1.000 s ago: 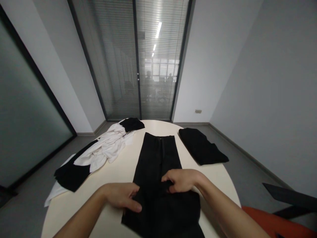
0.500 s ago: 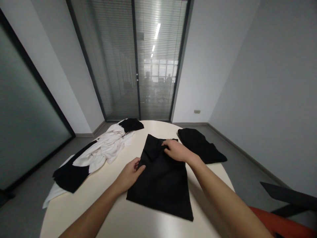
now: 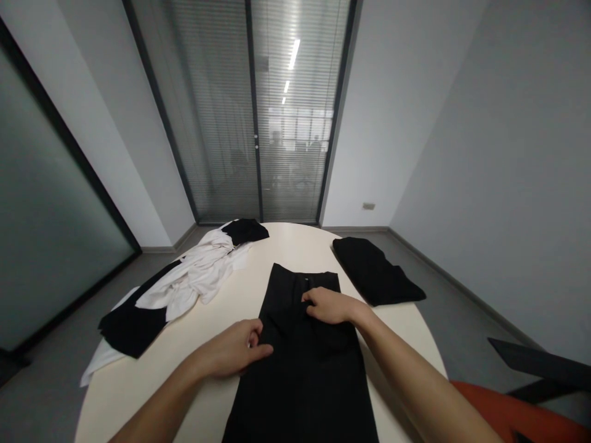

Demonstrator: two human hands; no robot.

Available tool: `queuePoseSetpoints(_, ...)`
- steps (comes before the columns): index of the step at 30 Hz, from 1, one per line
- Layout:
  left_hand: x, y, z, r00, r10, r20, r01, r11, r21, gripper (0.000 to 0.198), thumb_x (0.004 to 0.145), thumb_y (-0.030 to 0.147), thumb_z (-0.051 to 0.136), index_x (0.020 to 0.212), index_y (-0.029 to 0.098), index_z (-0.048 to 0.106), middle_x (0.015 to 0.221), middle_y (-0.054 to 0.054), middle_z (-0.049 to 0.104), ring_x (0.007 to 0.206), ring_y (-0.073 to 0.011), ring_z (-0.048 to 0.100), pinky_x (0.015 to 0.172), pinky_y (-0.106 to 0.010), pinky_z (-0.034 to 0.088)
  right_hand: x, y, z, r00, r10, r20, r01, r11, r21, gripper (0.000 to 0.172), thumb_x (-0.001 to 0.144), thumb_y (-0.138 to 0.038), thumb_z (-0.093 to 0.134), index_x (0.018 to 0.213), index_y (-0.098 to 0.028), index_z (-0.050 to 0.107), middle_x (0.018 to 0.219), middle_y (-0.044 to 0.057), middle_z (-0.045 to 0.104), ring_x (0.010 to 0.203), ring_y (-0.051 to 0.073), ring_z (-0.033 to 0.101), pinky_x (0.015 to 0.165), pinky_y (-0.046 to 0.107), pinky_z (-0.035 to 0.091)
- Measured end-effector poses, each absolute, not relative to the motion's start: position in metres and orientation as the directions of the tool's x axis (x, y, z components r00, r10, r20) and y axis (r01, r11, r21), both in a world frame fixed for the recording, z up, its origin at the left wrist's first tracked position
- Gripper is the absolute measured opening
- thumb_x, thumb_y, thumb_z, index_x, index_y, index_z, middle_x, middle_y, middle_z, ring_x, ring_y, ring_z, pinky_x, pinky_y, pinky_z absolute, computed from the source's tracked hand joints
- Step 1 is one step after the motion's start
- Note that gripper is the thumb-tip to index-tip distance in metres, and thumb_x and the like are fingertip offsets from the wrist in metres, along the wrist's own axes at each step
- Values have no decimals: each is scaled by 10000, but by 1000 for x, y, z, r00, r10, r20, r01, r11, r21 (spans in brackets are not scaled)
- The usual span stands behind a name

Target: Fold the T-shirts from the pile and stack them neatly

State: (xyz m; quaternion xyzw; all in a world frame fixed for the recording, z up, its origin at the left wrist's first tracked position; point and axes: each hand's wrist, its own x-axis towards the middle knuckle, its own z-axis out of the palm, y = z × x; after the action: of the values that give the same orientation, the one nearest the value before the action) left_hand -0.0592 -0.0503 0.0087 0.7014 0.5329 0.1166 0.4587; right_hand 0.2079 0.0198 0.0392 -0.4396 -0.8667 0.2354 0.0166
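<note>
A black skirt [image 3: 305,375] lies lengthwise on the table, its waistband toward the far side and its lower end running out of view at the bottom. My right hand [image 3: 330,306] is closed in a pinch on the cloth a little below the waistband, palm down. At the skirt's left edge rests my left hand [image 3: 233,349], fingers curled and thumb apart from them, the thumb tip over the black cloth. A small pale label-like spot shows at the waistband near my right fingers.
White cloth [image 3: 198,267] and black garments [image 3: 138,323] lie heaped along the left side of the round table [image 3: 295,240]. A folded black garment [image 3: 373,271] is at the right edge. An orange-red chair [image 3: 512,409] stands at lower right.
The skirt has slid toward me, its lower end leaving view and its waistband lying flatter. Both hands have come nearer along with it.
</note>
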Motion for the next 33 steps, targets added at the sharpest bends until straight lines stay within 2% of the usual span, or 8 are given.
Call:
queuePoseSetpoints(6,-52,-38,3,284,958,-32,481,-114,869,373,841,562,576,797,202,486,657,48,473,600,-131,467,563,-245,307,205,33,64,-488,873,2,804,451,-388,287,847,-153,474,936,-161,747,1002,115,751,939,233,684,807,289,464)
queuePoseSetpoints(11,-50,-23,-22,138,985,102,538,-161,827,300,846,479,595,937,197,548,685,27,554,611,-156,529,587,-257,353,206,61,57,-331,925,188,849,379,-368,423,858,-215,558,1268,-165,648,1228,126,687,1085,247,646,918,311,447)
queuePoseSetpoints(14,-49,-19,-33,111,985,130,567,-170,806,404,852,349,584,1218,204,495,808,8,639,570,-144,549,575,-256,367,219,70,40,-256,956,147,880,293,-373,516,901,-308,551,1399,-175,539,1278,127,661,1109,264,641,917,342,451)
queuePoseSetpoints(17,-48,-20,-35,130,974,184,644,-224,732,399,865,286,552,1256,219,504,977,-32,682,537,-127,521,613,-285,416,242,73,27,-136,988,72,912,154,-380,437,955,-394,467,1299,-171,617,1178,136,703,1066,285,658,875,361,458)
queuePoseSetpoints(21,-46,-18,-37,162,943,291,708,-316,632,355,874,267,554,1221,202,588,1180,-98,666,864,-215,654,898,-386,496,267,70,16,-129,991,28,897,128,-423,378,947,-413,464,1007,-153,733,1051,154,724,963,270,674,819,331,459)
queuePoseSetpoints(25,-45,-13,-42,227,906,357,696,-407,591,431,895,236,509,1320,180,560,1358,-118,590,1268,-254,566,1120,-410,416,275,64,8,-153,981,120,842,193,-504,233,868,-320,571,943,-141,699,993,124,715,915,222,661,821,282,452)
queuePoseSetpoints(30,-41,-12,-38,242,882,404,701,-447,555,495,960,276,439,1448,199,475,1501,-109,478,1375,-228,489,1161,-388,392,279,62,0,-19,978,210,799,141,-585,184,885,-287,551,1006,-180,639,964,76,705,865,199,653,785,281,458)
queuePoseSetpoints(33,-40,-10,-37,235,913,332,742,-389,545,534,942,290,478,1467,192,467,1526,-122,455,1339,-261,527,1107,-410,446,279,64,-11,29,955,296,822,146,-550,245,904,-259,553,1120,-169,624,1130,111,677,1015,222,646,908,308,464)
